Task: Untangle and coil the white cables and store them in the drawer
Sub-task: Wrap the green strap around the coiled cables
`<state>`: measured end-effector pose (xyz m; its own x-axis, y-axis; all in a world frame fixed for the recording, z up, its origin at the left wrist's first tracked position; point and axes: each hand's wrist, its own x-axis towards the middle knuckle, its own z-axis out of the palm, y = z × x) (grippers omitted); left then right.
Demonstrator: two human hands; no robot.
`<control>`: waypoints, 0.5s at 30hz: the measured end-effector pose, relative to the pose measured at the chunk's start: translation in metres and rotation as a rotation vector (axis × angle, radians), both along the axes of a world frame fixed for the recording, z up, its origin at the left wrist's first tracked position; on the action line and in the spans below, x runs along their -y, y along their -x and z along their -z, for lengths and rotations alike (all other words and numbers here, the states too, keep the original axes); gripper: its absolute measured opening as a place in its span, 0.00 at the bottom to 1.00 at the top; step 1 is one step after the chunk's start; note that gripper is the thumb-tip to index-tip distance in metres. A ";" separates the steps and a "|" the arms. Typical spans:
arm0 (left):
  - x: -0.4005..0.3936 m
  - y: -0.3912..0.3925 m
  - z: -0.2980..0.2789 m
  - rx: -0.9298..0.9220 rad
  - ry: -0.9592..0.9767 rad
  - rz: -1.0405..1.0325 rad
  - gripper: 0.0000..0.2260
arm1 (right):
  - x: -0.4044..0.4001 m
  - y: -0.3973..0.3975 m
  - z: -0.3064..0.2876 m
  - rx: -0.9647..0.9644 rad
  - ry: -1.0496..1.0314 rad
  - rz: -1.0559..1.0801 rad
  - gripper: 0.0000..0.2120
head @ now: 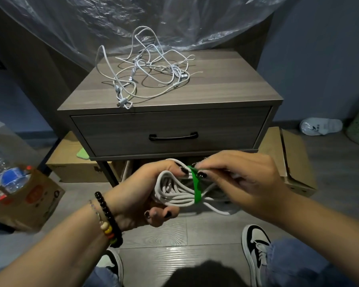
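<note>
A bright green flat strap (196, 185) bands the coiled white round cable (175, 190), just beside black-painted fingertips (201, 174). The grey-brown wood-grain nightstand (216, 83) has a black drawer handle (173, 137); white thin tangled cables (147, 69) lie beyond the fingers.

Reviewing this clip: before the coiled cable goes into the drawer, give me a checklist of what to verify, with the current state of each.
1. Coiled cable held securely: ok, the left hand has its grip around the loops.
2. Green tie wrapped around the coil: ok, it crosses the bundle.
3. Tie fastened: cannot tell, the right hand pinches its top end and hides the closure.
4. Drawer open to receive the coil: not ok, it is closed.
5. Remaining cables untangled: not ok, they lie in a tangle on the nightstand top.
</note>
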<state>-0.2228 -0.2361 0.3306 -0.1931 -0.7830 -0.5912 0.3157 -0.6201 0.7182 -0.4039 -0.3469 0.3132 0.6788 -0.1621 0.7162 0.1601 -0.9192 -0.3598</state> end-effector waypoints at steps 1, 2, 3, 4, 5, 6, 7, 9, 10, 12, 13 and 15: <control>0.000 -0.001 0.000 -0.010 -0.026 -0.003 0.14 | -0.001 -0.001 0.000 -0.018 0.020 -0.022 0.08; 0.000 -0.002 -0.001 -0.019 -0.053 -0.008 0.15 | -0.001 -0.001 0.001 -0.035 0.052 -0.036 0.08; -0.001 -0.003 -0.001 -0.028 -0.074 -0.014 0.16 | -0.002 -0.002 0.001 -0.051 0.091 -0.041 0.08; -0.001 -0.004 -0.002 -0.037 -0.089 -0.019 0.16 | -0.002 -0.002 0.001 -0.066 0.132 -0.038 0.08; 0.000 -0.006 -0.002 -0.044 -0.092 -0.025 0.15 | -0.003 -0.003 0.001 -0.078 0.179 -0.027 0.08; 0.000 -0.006 -0.003 -0.050 -0.092 -0.035 0.15 | -0.003 -0.003 0.001 -0.087 0.231 -0.010 0.08; 0.000 -0.006 -0.003 -0.054 -0.087 -0.052 0.14 | -0.002 -0.004 0.001 -0.094 0.281 0.005 0.09; 0.000 -0.005 -0.002 -0.065 -0.071 -0.094 0.12 | 0.000 -0.007 -0.001 -0.104 0.346 0.020 0.09; 0.001 -0.004 -0.003 -0.072 -0.064 -0.109 0.12 | 0.002 -0.008 -0.002 -0.107 0.365 0.022 0.08; 0.002 -0.003 -0.001 -0.092 -0.069 -0.137 0.13 | 0.005 -0.009 -0.002 -0.126 0.395 0.030 0.08; 0.003 -0.003 0.000 -0.110 -0.079 -0.153 0.14 | 0.005 -0.010 -0.002 -0.146 0.401 0.035 0.09; 0.006 -0.003 0.001 -0.162 -0.095 -0.181 0.14 | 0.004 -0.010 -0.001 -0.195 0.378 0.040 0.10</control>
